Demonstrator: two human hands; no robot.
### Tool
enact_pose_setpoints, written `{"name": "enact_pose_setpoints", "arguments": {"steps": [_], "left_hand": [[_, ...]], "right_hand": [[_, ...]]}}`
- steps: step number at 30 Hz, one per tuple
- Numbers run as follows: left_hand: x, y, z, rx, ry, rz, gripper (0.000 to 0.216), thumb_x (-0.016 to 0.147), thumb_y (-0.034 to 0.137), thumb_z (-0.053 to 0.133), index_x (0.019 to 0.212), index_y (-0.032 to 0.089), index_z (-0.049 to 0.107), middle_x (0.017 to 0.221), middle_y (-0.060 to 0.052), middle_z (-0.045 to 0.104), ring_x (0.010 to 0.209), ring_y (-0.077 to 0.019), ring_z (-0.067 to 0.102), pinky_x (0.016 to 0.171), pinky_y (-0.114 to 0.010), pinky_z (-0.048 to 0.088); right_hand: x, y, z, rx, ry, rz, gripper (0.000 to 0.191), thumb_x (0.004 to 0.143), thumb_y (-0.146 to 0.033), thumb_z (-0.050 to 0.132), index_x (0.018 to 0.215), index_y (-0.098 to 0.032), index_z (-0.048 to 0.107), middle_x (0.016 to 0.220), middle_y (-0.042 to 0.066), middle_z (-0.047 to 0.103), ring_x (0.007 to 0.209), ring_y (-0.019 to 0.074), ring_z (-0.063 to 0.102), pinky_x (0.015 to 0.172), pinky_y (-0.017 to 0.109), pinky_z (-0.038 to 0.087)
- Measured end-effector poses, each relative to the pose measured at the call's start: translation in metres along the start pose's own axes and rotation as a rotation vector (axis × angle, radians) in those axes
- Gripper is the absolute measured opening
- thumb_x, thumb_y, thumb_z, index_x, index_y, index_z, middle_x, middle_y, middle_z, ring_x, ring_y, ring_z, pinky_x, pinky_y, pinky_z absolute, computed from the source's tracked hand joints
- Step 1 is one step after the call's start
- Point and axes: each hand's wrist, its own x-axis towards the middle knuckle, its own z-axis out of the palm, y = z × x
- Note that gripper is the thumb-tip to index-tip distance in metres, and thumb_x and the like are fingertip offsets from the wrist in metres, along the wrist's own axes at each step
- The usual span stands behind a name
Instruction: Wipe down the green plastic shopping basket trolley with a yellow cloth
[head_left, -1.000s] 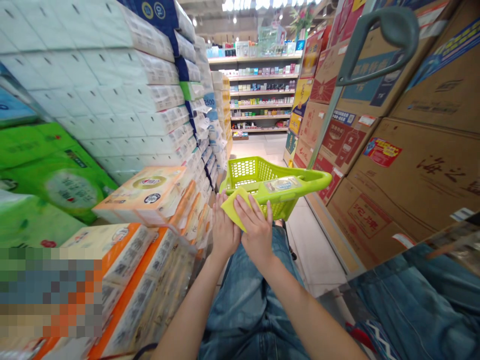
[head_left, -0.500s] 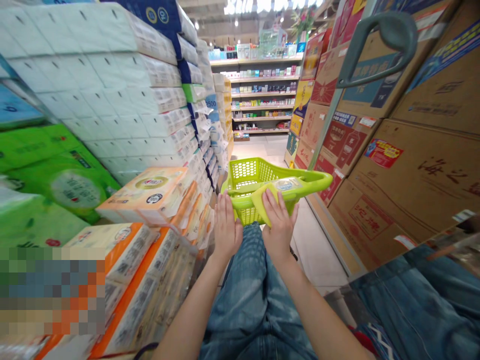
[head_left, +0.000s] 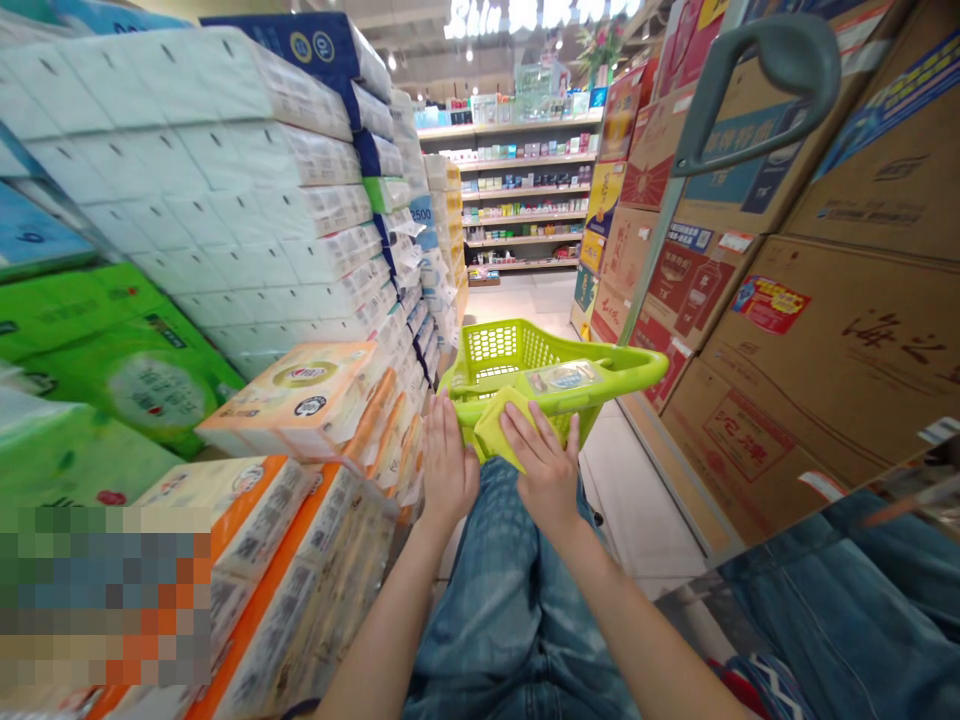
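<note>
A lime green shopping cart stands in the aisle ahead of me, its handle bar facing me. My right hand lies with fingers stretched over a yellow-green cloth, pressing it against the cart's near wall just under the handle. My left hand rests flat beside it at the cart's left corner, fingers straight and together, holding nothing. My jeans-clad leg shows below the hands.
Stacked tissue packs in white, green and orange fill the left side. Cardboard cartons line the right. A grey-green trolley handle juts in at upper right. Shelves stand at the aisle's far end.
My right hand slid the cloth right along the handle, then back left and down to the cart's near wall. The left hand stayed at the left corner.
</note>
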Motion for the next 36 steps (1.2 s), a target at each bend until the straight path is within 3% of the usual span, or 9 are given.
{"name": "enact_pose_setpoints", "arguments": {"steps": [4,7,11,16,19,25,30,36], "left_hand": [[0.001,-0.005,-0.004,-0.014,0.016,-0.019,0.067,0.100,0.027,0.033,0.160,0.018,0.004,0.167,-0.015,0.015,0.155,-0.0268,0.008,0.124,-0.056,0.013],[0.001,-0.006,-0.004,-0.017,0.013,-0.023,0.067,0.100,0.028,0.033,0.160,0.018,0.004,0.167,-0.015,0.014,0.155,-0.0273,0.007,0.124,-0.056,0.013],[0.002,-0.003,-0.001,-0.006,0.018,-0.017,0.066,0.101,0.028,0.031,0.160,0.019,0.001,0.167,-0.015,0.012,0.155,-0.0273,0.005,0.123,-0.058,0.012],[-0.003,-0.010,0.002,-0.013,0.022,-0.066,0.066,0.102,0.034,0.033,0.160,0.020,0.004,0.168,-0.014,0.008,0.155,-0.0297,0.007,0.125,-0.057,0.013],[-0.005,-0.017,0.000,-0.004,-0.008,-0.057,0.065,0.102,0.037,0.034,0.160,0.020,0.009,0.168,-0.012,0.010,0.155,-0.0302,0.007,0.126,-0.054,0.014],[-0.002,-0.017,-0.009,-0.028,-0.031,-0.015,0.062,0.103,0.032,0.026,0.160,0.020,0.006,0.166,-0.013,0.018,0.154,-0.0281,0.012,0.125,-0.054,0.015],[0.002,-0.009,-0.010,-0.028,-0.014,0.024,0.062,0.102,0.028,0.025,0.160,0.020,0.004,0.166,-0.014,0.021,0.154,-0.0261,0.012,0.124,-0.055,0.015],[0.003,-0.002,-0.004,-0.058,-0.013,0.005,0.062,0.102,0.031,0.024,0.160,0.021,0.003,0.165,-0.015,0.022,0.154,-0.0260,0.013,0.123,-0.056,0.015]], "right_hand": [[-0.008,0.023,-0.008,-0.059,0.051,0.022,0.073,0.080,0.001,0.041,0.147,-0.027,0.046,0.138,0.005,0.064,0.142,0.0206,0.043,0.124,0.056,0.000],[-0.009,0.025,-0.007,-0.042,0.077,0.085,0.075,0.079,0.000,0.040,0.149,-0.026,0.043,0.142,0.006,0.061,0.144,0.0217,0.041,0.123,0.057,0.004],[0.004,0.000,-0.001,0.024,0.077,0.147,0.074,0.080,0.001,0.039,0.149,-0.025,0.044,0.144,0.005,0.059,0.147,0.0210,0.036,0.124,0.055,0.004],[0.031,-0.044,0.008,0.108,-0.126,0.069,0.063,0.086,-0.004,0.046,0.144,-0.027,0.049,0.145,0.001,0.058,0.146,0.0175,0.036,0.126,0.049,-0.001],[0.035,-0.052,0.010,0.125,-0.184,0.028,0.061,0.088,-0.007,0.049,0.145,-0.027,0.047,0.148,0.001,0.055,0.147,0.0171,0.034,0.127,0.048,0.000],[0.021,-0.025,-0.003,0.109,-0.183,-0.031,0.068,0.086,0.001,0.043,0.146,-0.030,0.046,0.147,0.000,0.056,0.146,0.0155,0.037,0.125,0.051,-0.009],[0.024,0.002,-0.022,0.060,-0.120,0.040,0.076,0.079,0.005,0.039,0.145,-0.032,0.046,0.144,-0.001,0.059,0.144,0.0177,0.041,0.123,0.055,-0.008],[0.025,-0.011,-0.019,0.028,-0.094,0.169,0.079,0.076,0.005,0.038,0.148,-0.028,0.044,0.149,0.001,0.054,0.147,0.0189,0.036,0.124,0.054,-0.004]]}}
